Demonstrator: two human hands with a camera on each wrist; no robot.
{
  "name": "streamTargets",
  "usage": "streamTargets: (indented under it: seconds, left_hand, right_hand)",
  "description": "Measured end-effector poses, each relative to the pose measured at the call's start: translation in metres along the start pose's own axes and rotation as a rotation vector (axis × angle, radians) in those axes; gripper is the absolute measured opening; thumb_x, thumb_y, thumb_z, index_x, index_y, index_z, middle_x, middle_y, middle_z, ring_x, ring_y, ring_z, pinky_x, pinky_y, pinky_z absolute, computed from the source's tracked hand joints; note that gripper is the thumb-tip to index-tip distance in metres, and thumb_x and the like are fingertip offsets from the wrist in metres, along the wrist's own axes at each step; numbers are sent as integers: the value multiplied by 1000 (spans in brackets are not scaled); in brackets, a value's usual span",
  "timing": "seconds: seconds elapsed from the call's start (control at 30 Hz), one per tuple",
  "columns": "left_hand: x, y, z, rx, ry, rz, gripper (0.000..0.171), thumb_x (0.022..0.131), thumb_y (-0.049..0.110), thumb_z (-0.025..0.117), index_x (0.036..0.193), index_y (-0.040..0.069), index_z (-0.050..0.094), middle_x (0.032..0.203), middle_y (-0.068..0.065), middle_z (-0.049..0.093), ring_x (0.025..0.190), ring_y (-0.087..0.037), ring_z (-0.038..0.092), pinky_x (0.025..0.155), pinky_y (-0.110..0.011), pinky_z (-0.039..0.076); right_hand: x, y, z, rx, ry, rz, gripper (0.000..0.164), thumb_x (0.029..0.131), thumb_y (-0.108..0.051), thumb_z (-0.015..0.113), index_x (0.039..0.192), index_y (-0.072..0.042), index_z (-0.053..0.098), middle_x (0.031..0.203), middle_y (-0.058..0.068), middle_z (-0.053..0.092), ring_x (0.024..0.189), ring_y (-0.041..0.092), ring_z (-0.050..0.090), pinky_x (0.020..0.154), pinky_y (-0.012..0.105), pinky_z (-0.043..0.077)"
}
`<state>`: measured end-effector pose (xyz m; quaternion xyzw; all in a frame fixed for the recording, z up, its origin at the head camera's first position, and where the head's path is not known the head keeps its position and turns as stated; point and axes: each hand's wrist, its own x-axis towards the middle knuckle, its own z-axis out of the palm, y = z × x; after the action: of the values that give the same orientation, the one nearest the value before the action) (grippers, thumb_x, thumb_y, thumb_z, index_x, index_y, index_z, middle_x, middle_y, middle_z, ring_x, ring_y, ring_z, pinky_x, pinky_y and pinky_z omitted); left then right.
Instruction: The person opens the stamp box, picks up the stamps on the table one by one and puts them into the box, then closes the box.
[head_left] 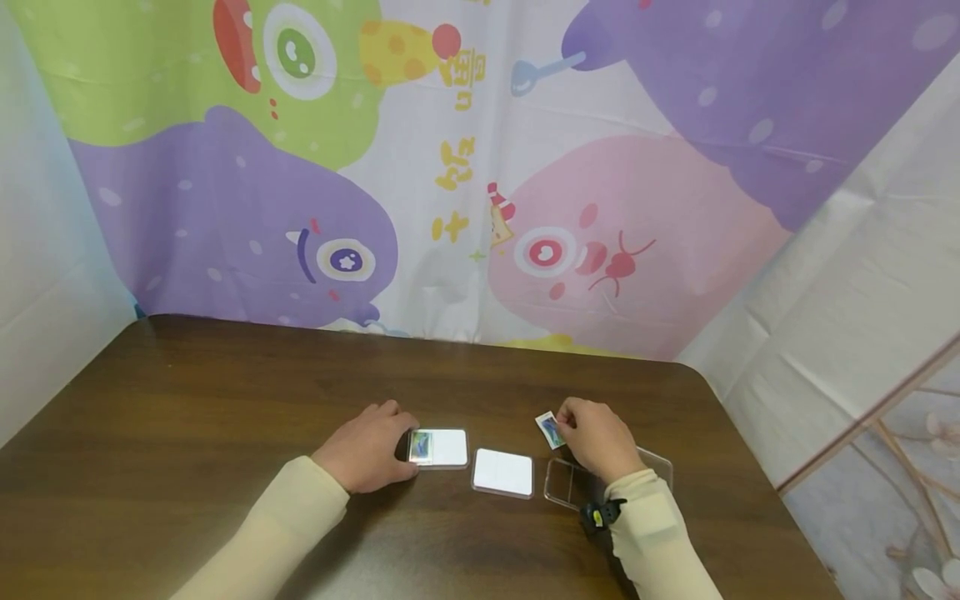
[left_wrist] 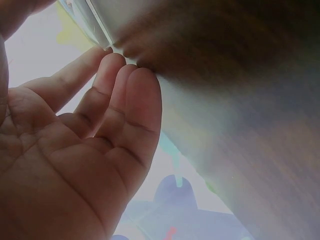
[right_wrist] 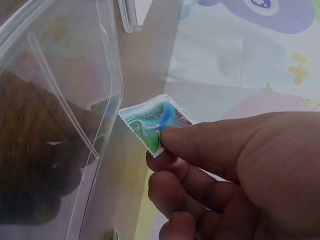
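Note:
My right hand [head_left: 597,437] pinches a small postage stamp [right_wrist: 152,122] between thumb and forefinger. It has white perforated edges and a blue-green picture. Part of the stamp is covered by the thumb. Below that hand lies a clear plastic case [head_left: 564,483], partly hidden by the wrist. At the left, my left hand [head_left: 371,450] holds the left end of another clear case [head_left: 450,447], thumb at the near corner and forefinger at the far one. Inside this case, a second stamp [head_left: 421,447] lies at the left on a white card. The left wrist view shows the fingertips [left_wrist: 111,50] at the case's edge.
Between the hands lies a clear case with a white insert [head_left: 502,472]. Another clear plastic piece [head_left: 660,465] shows behind the right wrist. The brown wooden table [head_left: 225,400] ends at a cartoon-printed curtain [head_left: 450,292], with pale cloth on both sides.

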<state>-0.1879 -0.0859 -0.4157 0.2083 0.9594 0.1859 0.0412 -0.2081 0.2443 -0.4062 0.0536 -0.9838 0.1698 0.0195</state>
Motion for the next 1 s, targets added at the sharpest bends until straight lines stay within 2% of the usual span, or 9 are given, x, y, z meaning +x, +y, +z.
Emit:
streamTargets:
  seconds: [0.23, 0.73, 1.0]
  left_hand:
    - [2, -1, 1, -2, 8, 6, 50, 82, 32, 86, 122, 6, 69, 106, -6, 59, 94, -24, 54, 83, -44, 50]
    - [-1, -1, 0, 3, -1, 0, 51, 83, 31, 85, 124, 6, 69, 111, -8, 60, 99, -26, 55, 87, -46, 51]
    - [1, -1, 2, 11, 2, -3, 52, 83, 32, 85, 125, 7, 69, 111, -7, 60, 99, -26, 55, 87, -45, 51]
  right_hand:
    - [0, -2, -1, 19, 22, -9, 6, 97, -18, 71, 93, -14, 69, 80, -2, 64, 66, 16, 53, 60, 33, 42]
    - [2, -5, 2, 43, 45, -25, 5, 96, -17, 71, 92, -16, 69, 78, -4, 61, 68, 15, 52, 63, 34, 41]
    - [1, -6, 1, 62, 48, -2, 4, 97, -18, 71, 95, -15, 68, 80, -3, 63, 68, 15, 53, 62, 34, 41]
